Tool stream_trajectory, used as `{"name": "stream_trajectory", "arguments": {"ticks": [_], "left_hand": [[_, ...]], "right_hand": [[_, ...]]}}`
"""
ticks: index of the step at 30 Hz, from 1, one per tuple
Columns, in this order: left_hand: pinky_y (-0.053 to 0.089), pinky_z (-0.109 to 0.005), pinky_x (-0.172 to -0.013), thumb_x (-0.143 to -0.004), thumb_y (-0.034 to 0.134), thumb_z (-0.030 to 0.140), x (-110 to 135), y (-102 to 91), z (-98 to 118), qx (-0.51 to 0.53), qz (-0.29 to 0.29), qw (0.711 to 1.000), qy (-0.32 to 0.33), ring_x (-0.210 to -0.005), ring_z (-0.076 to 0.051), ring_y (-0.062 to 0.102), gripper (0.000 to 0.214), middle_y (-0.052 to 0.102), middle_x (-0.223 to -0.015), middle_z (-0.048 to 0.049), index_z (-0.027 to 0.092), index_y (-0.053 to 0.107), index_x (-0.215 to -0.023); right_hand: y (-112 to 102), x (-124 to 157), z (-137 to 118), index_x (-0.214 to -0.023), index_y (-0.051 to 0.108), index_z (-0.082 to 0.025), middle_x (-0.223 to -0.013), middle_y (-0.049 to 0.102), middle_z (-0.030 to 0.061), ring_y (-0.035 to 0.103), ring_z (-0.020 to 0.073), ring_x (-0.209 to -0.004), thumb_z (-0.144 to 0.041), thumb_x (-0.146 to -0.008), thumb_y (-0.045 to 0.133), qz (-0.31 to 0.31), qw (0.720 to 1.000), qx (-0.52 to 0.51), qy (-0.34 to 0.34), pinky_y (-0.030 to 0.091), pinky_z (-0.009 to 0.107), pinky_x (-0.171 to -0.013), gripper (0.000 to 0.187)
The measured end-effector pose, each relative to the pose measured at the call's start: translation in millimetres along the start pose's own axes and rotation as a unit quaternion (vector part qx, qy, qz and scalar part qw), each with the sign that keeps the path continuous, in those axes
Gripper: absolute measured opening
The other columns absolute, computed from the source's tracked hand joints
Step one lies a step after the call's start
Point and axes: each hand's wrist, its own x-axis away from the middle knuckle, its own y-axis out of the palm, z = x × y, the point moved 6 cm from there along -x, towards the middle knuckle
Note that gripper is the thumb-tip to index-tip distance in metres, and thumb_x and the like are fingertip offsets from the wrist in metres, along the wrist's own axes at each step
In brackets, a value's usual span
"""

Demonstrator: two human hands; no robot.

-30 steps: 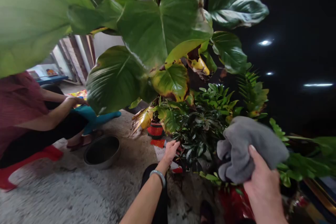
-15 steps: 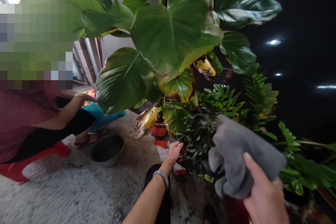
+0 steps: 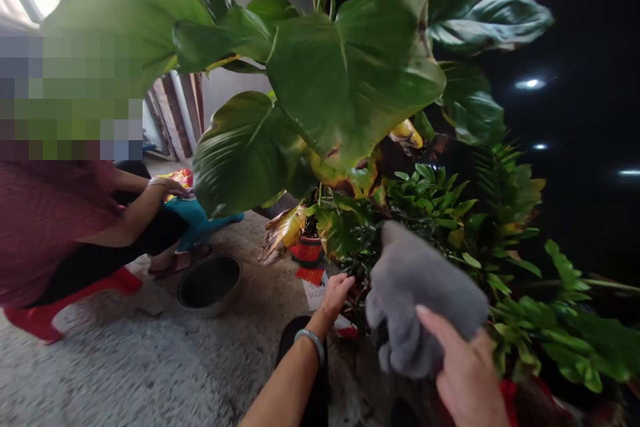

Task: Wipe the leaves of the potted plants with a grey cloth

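My right hand (image 3: 465,373) grips a crumpled grey cloth (image 3: 425,300) at the lower right, holding it against the side of the dark-leaved shrub (image 3: 370,240). My left hand (image 3: 337,297) reaches into the shrub's lower foliage, fingers curled among the leaves, with a bangle (image 3: 310,340) on the wrist. Whether those fingers grip a leaf or only touch it cannot be told. Above both hands spreads a big-leaved plant (image 3: 350,80) with yellowing, browned edges, and its glossy leaves hang over the shrub.
A person in a red top (image 3: 50,227) crouches at left on a red stool (image 3: 35,320), one hand on a teal cloth (image 3: 195,223). A metal basin (image 3: 209,283) sits on the concrete floor. A small red pot (image 3: 307,250) stands behind a paper sheet (image 3: 315,293). Dark glossy panel at right.
My right hand and the grey cloth have moved left, further across the shrub. My left hand has shifted little, and the whole view has drifted slightly as my head moved.
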Motion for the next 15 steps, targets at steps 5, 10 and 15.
{"name": "stream_trajectory", "arguments": {"ticks": [5, 10, 15], "left_hand": [[0.035, -0.022, -0.044, -0.049, 0.071, 0.055, 2.0, 3.6, 1.5, 0.034, -0.013, 0.999, 0.002, -0.054, -0.013, 0.050, 0.043, 0.052, -0.052, 0.0032, 0.018, 0.054, -0.062], [0.036, -0.022, -0.045, -0.054, 0.067, 0.066, -2.6, 2.7, 0.2, 0.022, -0.004, 1.000, 0.011, -0.047, -0.009, 0.045, 0.051, 0.047, -0.046, 0.0041, 0.020, 0.045, -0.049], [0.036, -0.023, -0.046, -0.058, 0.065, 0.064, -1.2, 4.5, 1.0, 0.006, -0.009, 1.000, 0.005, -0.046, -0.010, 0.045, 0.049, 0.048, -0.045, 0.0034, 0.020, 0.045, -0.048]], "right_hand": [[-3.7, -27.3, 11.7, -0.083, 0.064, -0.014, -0.083, 0.073, 0.0123, 0.066, 0.0350, -0.094, -0.042, -0.039, 0.080, 0.086, 0.993, -0.055, 0.061, 0.056, 0.042, -0.073, 0.055], [2.6, 11.2, 65.6, -0.083, 0.067, -0.016, -0.091, 0.073, 0.0149, 0.064, 0.0361, -0.102, -0.058, -0.050, 0.076, -0.057, 0.980, 0.088, 0.167, 0.057, 0.039, -0.074, 0.054], [-5.8, 2.9, -20.4, -0.107, 0.062, -0.013, -0.091, 0.074, 0.0117, 0.068, 0.0326, -0.091, -0.053, -0.053, 0.079, 0.083, 0.996, -0.003, 0.024, 0.058, 0.038, -0.064, 0.070]]}}
